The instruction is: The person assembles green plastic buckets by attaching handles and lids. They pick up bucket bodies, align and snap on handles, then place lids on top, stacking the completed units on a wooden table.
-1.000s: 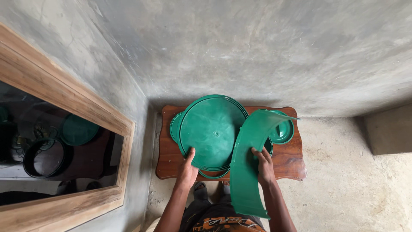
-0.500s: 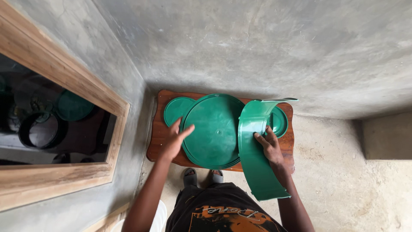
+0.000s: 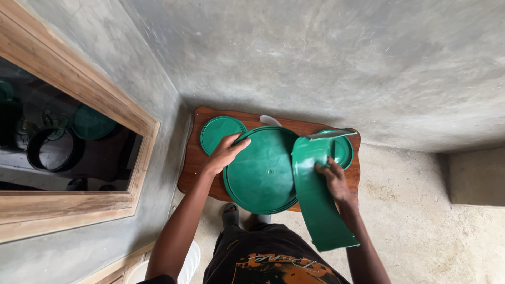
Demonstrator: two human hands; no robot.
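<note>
Left hand [image 3: 225, 152] now atop large lid [image 3: 263, 171]

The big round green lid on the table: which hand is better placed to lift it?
The left hand. It already rests on the upper left rim of the big green lid, while the right hand is busy holding the curved green sheet that overlaps the lid's right edge.

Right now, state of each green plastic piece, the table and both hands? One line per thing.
Large round green plastic disc: flat on the table, overhanging the near edge.
Small round green plastic lid: flat, partly under the disc.
Curved green plastic strip: bent, lifted.
Green plastic dish: partly hidden.
Wooden table: upright.
Left hand: on the disc rim.
Right hand: gripping the strip.
</note>
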